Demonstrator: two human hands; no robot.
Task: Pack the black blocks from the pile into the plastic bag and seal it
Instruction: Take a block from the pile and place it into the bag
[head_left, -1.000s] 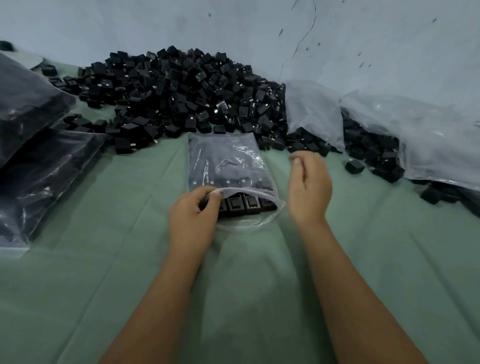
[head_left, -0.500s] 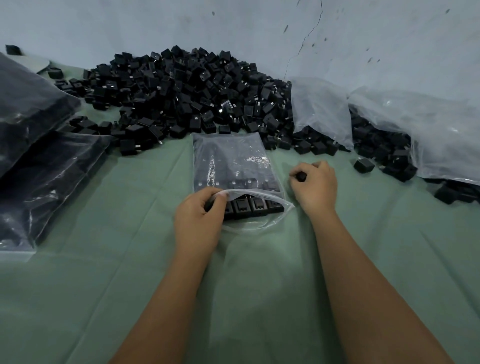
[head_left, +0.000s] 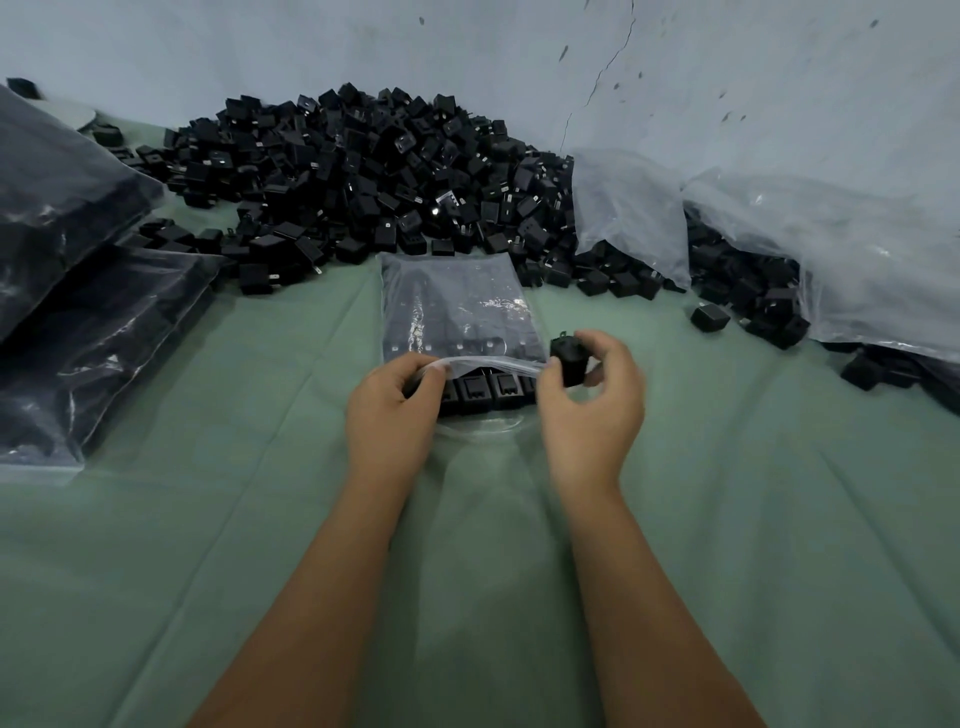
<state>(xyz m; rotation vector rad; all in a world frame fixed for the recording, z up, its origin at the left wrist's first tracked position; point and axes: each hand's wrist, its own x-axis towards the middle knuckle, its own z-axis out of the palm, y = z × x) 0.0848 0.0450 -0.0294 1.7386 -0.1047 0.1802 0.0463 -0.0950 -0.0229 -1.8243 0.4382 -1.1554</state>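
A clear plastic bag (head_left: 457, 306) lies flat on the green cloth, its mouth facing me, with rows of black blocks inside and a row (head_left: 485, 392) showing at the opening. My left hand (head_left: 392, 410) pinches the upper lip of the bag's mouth at its left corner and holds it up. My right hand (head_left: 592, 410) grips one black block (head_left: 569, 358) at the right corner of the mouth. The big pile of black blocks (head_left: 363, 171) is heaped against the wall behind the bag.
Filled dark bags (head_left: 78, 291) are stacked at the left. Large cloudy plastic bags (head_left: 857, 260) slump against the wall at the right, with loose blocks (head_left: 709, 317) spilled around them. Green cloth (head_left: 208, 519) covers the table toward me.
My right hand closed on a loose block to the right of the bag and brought it to the bag's mouth. My left hand kept holding the mouth open.
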